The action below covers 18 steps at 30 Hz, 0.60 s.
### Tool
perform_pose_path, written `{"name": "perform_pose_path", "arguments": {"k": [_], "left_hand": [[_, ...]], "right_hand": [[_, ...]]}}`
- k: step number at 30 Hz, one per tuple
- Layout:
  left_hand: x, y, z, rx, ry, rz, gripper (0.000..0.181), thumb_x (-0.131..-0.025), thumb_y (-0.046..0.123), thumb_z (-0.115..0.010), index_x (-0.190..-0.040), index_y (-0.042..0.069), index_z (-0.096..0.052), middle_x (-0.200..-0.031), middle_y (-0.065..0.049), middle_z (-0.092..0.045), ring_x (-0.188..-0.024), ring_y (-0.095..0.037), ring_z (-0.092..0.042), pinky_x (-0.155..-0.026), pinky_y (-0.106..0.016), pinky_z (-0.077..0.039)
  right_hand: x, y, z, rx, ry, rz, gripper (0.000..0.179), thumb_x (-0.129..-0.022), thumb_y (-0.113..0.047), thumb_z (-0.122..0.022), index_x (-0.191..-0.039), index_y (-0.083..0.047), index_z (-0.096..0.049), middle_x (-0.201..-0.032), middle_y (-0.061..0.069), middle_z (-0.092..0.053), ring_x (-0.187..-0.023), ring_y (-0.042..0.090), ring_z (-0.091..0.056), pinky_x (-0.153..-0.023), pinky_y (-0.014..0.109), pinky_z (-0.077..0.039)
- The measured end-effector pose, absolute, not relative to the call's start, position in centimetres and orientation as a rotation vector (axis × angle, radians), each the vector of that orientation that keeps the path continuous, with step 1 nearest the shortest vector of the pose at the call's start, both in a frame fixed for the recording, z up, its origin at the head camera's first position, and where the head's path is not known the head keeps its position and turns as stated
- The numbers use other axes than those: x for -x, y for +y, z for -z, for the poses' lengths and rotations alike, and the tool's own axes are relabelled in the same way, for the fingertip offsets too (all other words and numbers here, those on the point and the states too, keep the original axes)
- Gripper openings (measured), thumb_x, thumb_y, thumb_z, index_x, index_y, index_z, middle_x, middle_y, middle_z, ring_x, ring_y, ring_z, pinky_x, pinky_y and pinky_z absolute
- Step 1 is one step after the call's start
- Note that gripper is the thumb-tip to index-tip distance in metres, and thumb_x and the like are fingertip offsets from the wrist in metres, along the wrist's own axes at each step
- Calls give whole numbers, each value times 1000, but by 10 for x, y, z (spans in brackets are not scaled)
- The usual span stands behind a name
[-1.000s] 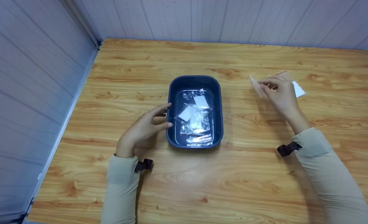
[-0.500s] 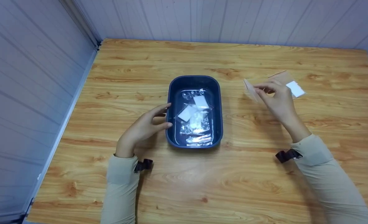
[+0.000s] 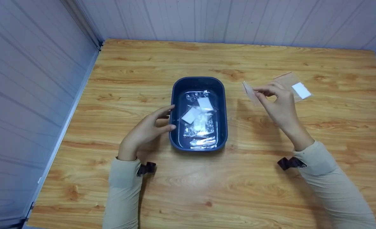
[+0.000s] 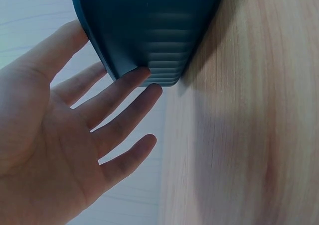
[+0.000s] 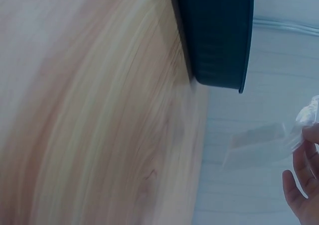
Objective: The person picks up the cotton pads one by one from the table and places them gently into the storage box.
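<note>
A dark blue rectangular bin (image 3: 198, 149) stands mid-table, with several clear plastic bags inside, some showing white pieces (image 3: 205, 104). My left hand (image 3: 146, 131) rests against the bin's left side, thumb and fingers spread and extended; in the left wrist view the fingers (image 4: 124, 118) lie along its outer wall. To the right of the bin, my right hand (image 3: 280, 108) pinches a clear zip bag (image 3: 251, 93) between thumb and fingers, above the table. The right wrist view shows this bag (image 5: 259, 143) hanging from the fingertips.
Another clear zip bag (image 3: 286, 79) with a white piece (image 3: 301, 90) lies on the wooden table (image 3: 188, 194), partly behind my right hand. Pale panelled walls (image 3: 207, 19) close off the back and the left side.
My right hand has moved left toward the bin, carrying the pinched zip bag. More of the bag lying on the table shows now. The left hand and the bin stay in place.
</note>
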<state>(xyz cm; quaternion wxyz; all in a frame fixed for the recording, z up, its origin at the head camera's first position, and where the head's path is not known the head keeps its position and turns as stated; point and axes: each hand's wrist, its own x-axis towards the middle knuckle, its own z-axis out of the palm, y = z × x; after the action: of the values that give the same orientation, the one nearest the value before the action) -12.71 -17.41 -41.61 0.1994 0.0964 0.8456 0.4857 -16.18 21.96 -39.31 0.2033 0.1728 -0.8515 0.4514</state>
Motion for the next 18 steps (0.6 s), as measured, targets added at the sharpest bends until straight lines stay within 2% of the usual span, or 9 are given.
{"name": "perform_pose_path", "arguments": {"k": [18], "left_hand": [[128, -174, 416, -268, 2363, -1354, 67, -94, 27, -70, -153, 24, -38, -150, -6, -45, -136, -26, -43, -114, -49, -30]], "right_hand": [[141, 184, 383, -627, -2256, -1354, 15, -86, 8, -71, -98, 0, -76, -92, 10, -69, -86, 9, -61, -78, 21, -49]]}}
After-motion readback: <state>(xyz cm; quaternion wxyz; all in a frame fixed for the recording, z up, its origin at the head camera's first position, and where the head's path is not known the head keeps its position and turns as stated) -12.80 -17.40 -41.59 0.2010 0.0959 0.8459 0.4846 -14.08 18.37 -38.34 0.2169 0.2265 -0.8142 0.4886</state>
